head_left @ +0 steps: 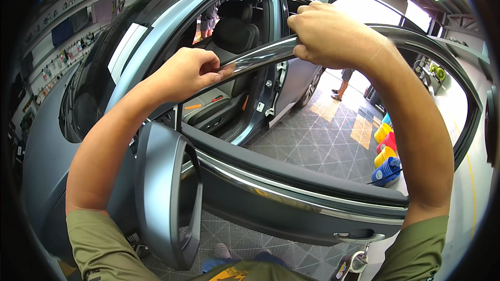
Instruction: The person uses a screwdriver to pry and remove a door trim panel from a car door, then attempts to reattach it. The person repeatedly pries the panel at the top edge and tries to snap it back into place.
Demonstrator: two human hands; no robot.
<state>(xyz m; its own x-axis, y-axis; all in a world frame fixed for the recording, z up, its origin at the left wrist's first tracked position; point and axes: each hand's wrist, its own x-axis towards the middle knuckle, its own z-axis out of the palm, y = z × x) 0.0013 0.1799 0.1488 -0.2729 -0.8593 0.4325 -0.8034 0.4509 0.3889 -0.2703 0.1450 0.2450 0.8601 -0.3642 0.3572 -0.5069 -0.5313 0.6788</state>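
Note:
The front door of a blue-grey car stands open before me. Along the top of its window frame runs a glossy dark strip. At the strip's lower end, my left hand is closed in a pinch, thumb and forefinger together at the edge. Farther up and to the right, my right hand is closed over the same frame, fingers curled, thumb below. Whatever is between the fingers of either hand is too small or hidden to make out.
The side mirror juts out below my left forearm. Through the window opening show the front seat, an orange tool and colourful buckets. Another person's legs are beyond. Shelves with bottles line the left wall.

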